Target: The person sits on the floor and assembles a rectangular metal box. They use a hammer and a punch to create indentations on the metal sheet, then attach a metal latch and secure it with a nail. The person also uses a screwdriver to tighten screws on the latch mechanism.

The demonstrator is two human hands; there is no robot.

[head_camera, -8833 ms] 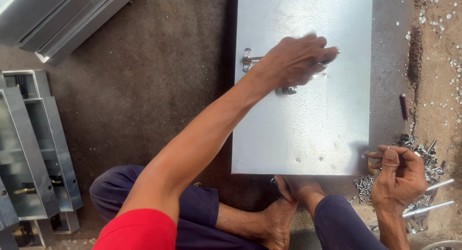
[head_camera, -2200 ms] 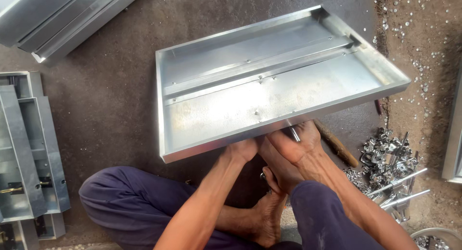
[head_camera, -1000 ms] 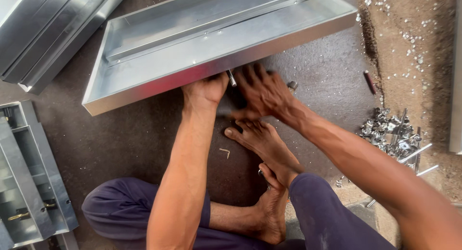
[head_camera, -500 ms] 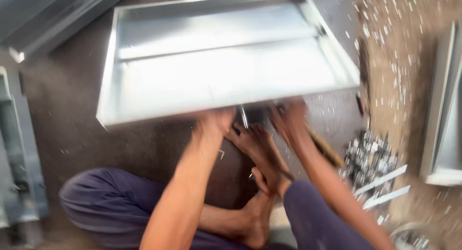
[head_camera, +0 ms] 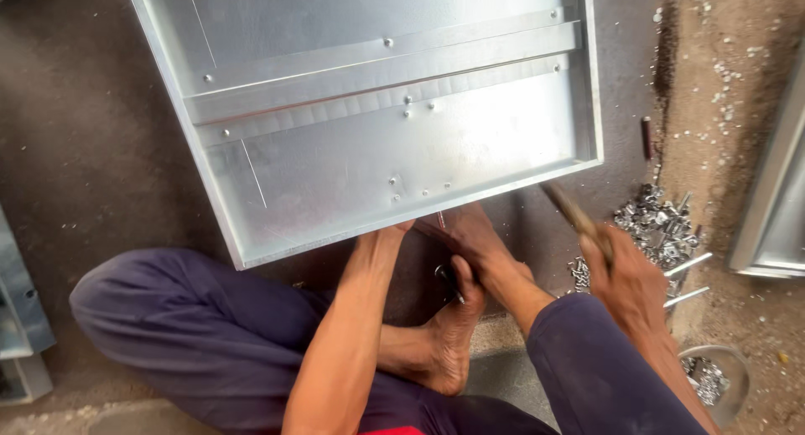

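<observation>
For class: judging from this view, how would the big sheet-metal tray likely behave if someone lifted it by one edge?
The tray probably stays fairly stiff: folded rims and a riveted strip brace it. Thin sheet suggests it is light for its size. The left hand at its near edge may find the bare metal smooth and slippery.

A dark mat point(head_camera: 92, 150) on the dirt floor point(head_camera: 729, 100) carries the metal tray point(head_camera: 335, 175), loose screws point(head_camera: 658, 225) beside it.

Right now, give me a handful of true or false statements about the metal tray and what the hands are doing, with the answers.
1. The left hand is at the near edge of the metal tray. True.
2. The right hand is empty. False: it grips a tool handle.
3. The tray shows its open inner side. True.
4. A pile of small metal parts lies left of the tray. False: it lies to the right.
</observation>
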